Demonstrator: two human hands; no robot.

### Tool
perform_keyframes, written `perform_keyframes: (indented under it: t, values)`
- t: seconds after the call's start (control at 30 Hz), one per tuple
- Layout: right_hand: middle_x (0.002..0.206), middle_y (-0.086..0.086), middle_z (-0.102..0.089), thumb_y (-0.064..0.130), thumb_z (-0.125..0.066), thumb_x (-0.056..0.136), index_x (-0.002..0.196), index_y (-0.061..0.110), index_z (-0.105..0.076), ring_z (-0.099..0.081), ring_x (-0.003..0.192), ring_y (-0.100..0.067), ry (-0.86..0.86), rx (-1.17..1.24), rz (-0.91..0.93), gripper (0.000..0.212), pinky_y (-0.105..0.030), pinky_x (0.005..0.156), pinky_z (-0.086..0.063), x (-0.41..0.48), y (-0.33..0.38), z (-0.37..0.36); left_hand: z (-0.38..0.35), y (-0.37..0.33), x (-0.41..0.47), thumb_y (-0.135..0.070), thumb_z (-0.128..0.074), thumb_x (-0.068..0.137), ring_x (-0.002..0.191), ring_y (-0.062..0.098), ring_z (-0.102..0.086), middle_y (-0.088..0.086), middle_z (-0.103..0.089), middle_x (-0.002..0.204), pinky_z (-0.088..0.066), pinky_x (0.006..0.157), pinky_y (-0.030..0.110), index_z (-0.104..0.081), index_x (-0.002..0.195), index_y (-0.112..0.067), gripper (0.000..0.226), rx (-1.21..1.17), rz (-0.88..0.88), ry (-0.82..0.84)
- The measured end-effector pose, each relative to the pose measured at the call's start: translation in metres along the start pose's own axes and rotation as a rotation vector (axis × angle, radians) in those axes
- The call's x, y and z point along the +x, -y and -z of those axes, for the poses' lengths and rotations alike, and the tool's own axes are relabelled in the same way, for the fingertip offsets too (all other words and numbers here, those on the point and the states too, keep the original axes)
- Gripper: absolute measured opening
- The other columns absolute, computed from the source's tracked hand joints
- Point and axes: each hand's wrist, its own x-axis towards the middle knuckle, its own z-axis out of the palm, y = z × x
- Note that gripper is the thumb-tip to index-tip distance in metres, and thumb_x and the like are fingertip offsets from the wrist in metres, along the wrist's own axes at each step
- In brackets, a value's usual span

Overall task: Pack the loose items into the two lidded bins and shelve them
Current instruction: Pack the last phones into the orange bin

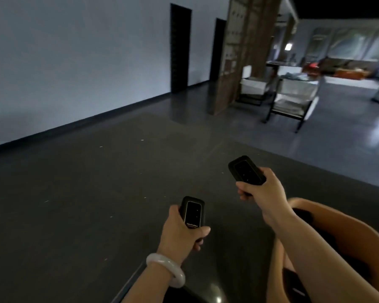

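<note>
Altogether 2 small black handheld devices are in view, 1 in each of the person's 2 bare hands, both held out over a dark grey floor (79,193). The left hand (179,230) is closed around the lower part of the left device (192,212), thumb pressed along its right edge; this device stands nearly upright, a rounded black slab with a glossy dark panel edged by a thin pale line and a short line of pale lettering at the bottom of the panel, too blurred to read. 1 pale, milky bangle (165,270) circles the left wrist. The right hand (263,193) sits higher and further forward, fingers curled shut around the near end of the right device (246,170), which tilts up and to the left and shows the same rounded black body with a glossy panel. The 2 devices are well apart and do not touch. Far off at the upper right stand 2 low black-framed racks (293,99), blurred, holding pale bin-like shapes.
</note>
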Motion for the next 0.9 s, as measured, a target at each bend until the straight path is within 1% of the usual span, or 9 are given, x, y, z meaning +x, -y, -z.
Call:
perform_keyframes:
  t: [0.03,0.17,0.23,0.33,0.4,0.47,0.57,0.7,0.9]
  values:
    - [0.092,-0.001,-0.069,0.008,-0.079,0.075,0.123,0.024,-0.048,-0.071,0.066,-0.012,-0.039,-0.026,0.002,0.059,-0.022,0.054,-0.055,0.000,-0.002,0.014,-0.012,-0.001,0.008,-0.013,-0.084,0.071,0.066,0.018,-0.072,0.006,-0.064,0.104,-0.056,0.053,0.026,-0.040,0.121,-0.024,0.068,0.010,-0.014,0.054]
    - [0.096,0.001,-0.066,0.008,-0.077,0.076,0.128,0.022,-0.048,-0.070,0.070,-0.015,-0.199,-0.126,-0.033,0.061,-0.029,0.062,-0.059,-0.004,-0.015,0.073,-0.059,-0.007,0.035,-0.015,-0.078,0.077,0.073,0.015,-0.072,-0.007,-0.052,0.115,-0.054,0.054,0.020,-0.026,0.133,-0.056,0.087,0.069,-0.111,0.299]
    - [0.096,-0.002,-0.068,0.008,-0.078,0.075,0.126,0.023,-0.050,-0.071,0.070,-0.015,-0.276,-0.145,-0.070,0.060,-0.030,0.061,-0.059,-0.010,-0.023,0.102,-0.082,-0.007,0.044,-0.018,-0.074,0.082,0.080,0.016,-0.068,-0.012,-0.046,0.116,-0.053,0.056,0.017,-0.034,0.130,-0.054,0.073,0.121,-0.135,0.388]
    - [0.082,-0.001,-0.069,0.008,-0.078,0.076,0.118,0.024,-0.053,-0.068,0.057,-0.010,-0.368,-0.188,-0.104,0.052,-0.021,0.047,-0.052,-0.020,-0.034,0.144,-0.113,-0.008,0.050,-0.022,-0.072,0.085,0.092,0.012,-0.062,-0.009,-0.044,0.123,-0.053,0.058,0.015,-0.043,0.134,-0.046,0.062,0.181,-0.148,0.481]
    - [0.081,-0.005,-0.066,0.004,-0.075,0.078,0.112,0.022,-0.052,-0.067,0.058,-0.014,-0.404,-0.178,-0.160,0.045,-0.033,0.048,-0.057,-0.026,-0.042,0.167,-0.130,-0.011,0.050,-0.023,-0.072,0.085,0.106,0.010,-0.058,-0.007,-0.045,0.133,-0.057,0.074,0.022,-0.042,0.138,-0.043,0.064,0.206,-0.181,0.495]
    - [0.090,-0.011,-0.063,-0.001,-0.072,0.079,0.111,0.018,-0.051,-0.067,0.071,-0.027,-0.415,-0.200,-0.201,0.043,-0.044,0.059,-0.059,-0.029,-0.051,0.187,-0.146,-0.016,0.048,-0.024,-0.073,0.084,0.125,0.012,-0.047,-0.007,-0.044,0.141,-0.048,0.100,0.032,-0.041,0.141,-0.040,0.067,0.216,-0.239,0.474]
    - [0.094,-0.014,-0.060,-0.005,-0.073,0.077,0.112,0.013,-0.051,-0.064,0.069,-0.028,-0.428,-0.302,-0.208,0.045,-0.037,0.051,-0.054,-0.027,-0.063,0.211,-0.163,-0.022,0.047,-0.026,-0.075,0.083,0.131,0.012,-0.042,-0.008,-0.044,0.143,-0.039,0.107,0.032,-0.040,0.142,-0.037,0.069,0.210,-0.303,0.428]
    - [0.089,-0.010,-0.060,-0.003,-0.074,0.076,0.111,0.017,-0.048,-0.063,0.059,-0.024,-0.292,-0.485,-0.213,0.048,-0.033,0.044,-0.051,-0.013,-0.073,0.234,-0.175,-0.029,0.051,-0.021,-0.078,0.079,0.127,0.014,-0.048,-0.006,-0.050,0.139,-0.043,0.107,0.043,-0.045,0.138,-0.037,0.070,0.103,-0.274,0.399]
    - [0.091,0.008,-0.060,0.011,-0.070,0.080,0.105,0.037,-0.048,-0.059,0.079,-0.006,0.010,-0.848,-0.127,0.043,-0.018,0.058,-0.044,0.011,-0.073,0.243,-0.193,-0.027,0.049,-0.019,-0.084,0.071,0.127,0.012,-0.045,-0.012,-0.046,0.140,-0.042,0.106,0.042,-0.045,0.134,-0.046,0.079,0.005,-0.198,0.351]
